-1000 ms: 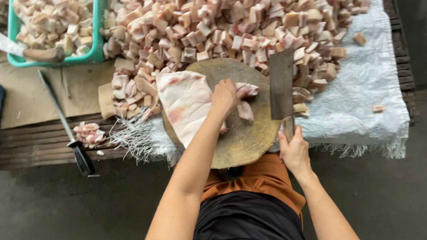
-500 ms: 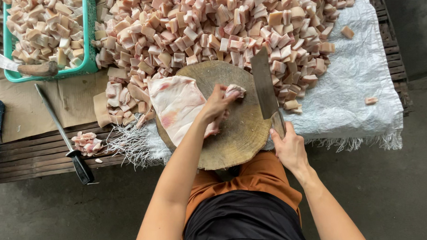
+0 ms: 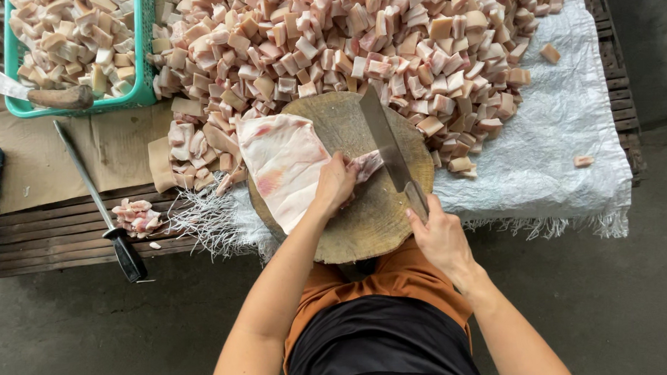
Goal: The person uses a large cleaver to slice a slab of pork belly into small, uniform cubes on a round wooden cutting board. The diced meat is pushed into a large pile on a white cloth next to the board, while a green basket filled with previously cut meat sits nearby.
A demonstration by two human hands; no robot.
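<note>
A round wooden chopping block (image 3: 364,223) carries a large pale slab of pork with fat (image 3: 285,167). My left hand (image 3: 335,184) presses down on the slab's right edge, where a narrow strip of meat (image 3: 366,164) sticks out. My right hand (image 3: 439,235) grips the handle of a cleaver (image 3: 384,145). Its blade lies across the block just right of my left hand, close against the strip.
A big heap of cut pork cubes (image 3: 358,39) covers a white woven sack (image 3: 561,142) behind the block. A green basket (image 3: 77,52) of cubes with a knife handle on its rim stands at the back left. A sharpening steel (image 3: 97,203) and small meat scraps (image 3: 135,215) lie on cardboard and wooden slats.
The cleaver has swung from standing at the block's right edge to lying across the block beside my left hand. My left hand stayed on the slab.
</note>
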